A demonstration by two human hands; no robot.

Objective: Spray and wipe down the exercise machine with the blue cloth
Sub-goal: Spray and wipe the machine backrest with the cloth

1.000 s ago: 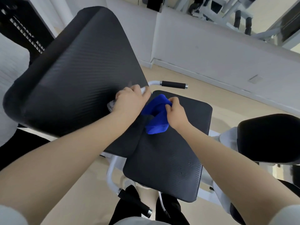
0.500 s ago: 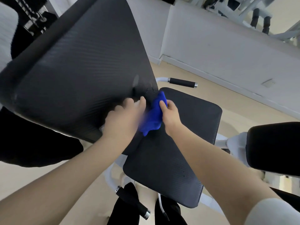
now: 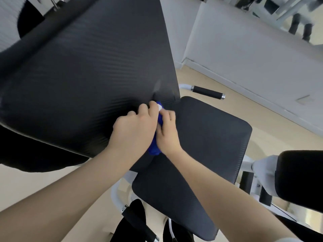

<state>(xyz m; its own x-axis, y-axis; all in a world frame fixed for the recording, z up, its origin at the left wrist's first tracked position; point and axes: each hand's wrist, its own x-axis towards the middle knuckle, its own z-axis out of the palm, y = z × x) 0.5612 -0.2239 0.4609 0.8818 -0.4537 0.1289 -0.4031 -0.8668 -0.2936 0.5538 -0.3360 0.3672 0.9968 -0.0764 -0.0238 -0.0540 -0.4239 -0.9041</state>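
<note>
The exercise machine has a large black backrest pad [image 3: 87, 75] on the left and a black seat pad [image 3: 209, 140] to its right. My hands meet at the seam between the two pads. My right hand [image 3: 167, 135] is shut on the bunched blue cloth [image 3: 154, 149], pressing it into the seam. Only a strip of the cloth shows between my hands. My left hand [image 3: 134, 130] lies curled against the backrest's lower edge, touching the cloth. A small white tip [image 3: 159, 107], seemingly a spray bottle, sticks out by its fingers; the rest is hidden.
A black-grip handle [image 3: 207, 92] juts out behind the seat, and another [image 3: 139, 222] below its front. A second black pad [image 3: 300, 179] on a white frame stands at the right. A low white wall [image 3: 244, 58] runs behind, with beige floor around.
Both hands have moved together and up along the seam toward the backrest. The cloth, spread open a second ago, is now squeezed between the hands. The camera has come closer.
</note>
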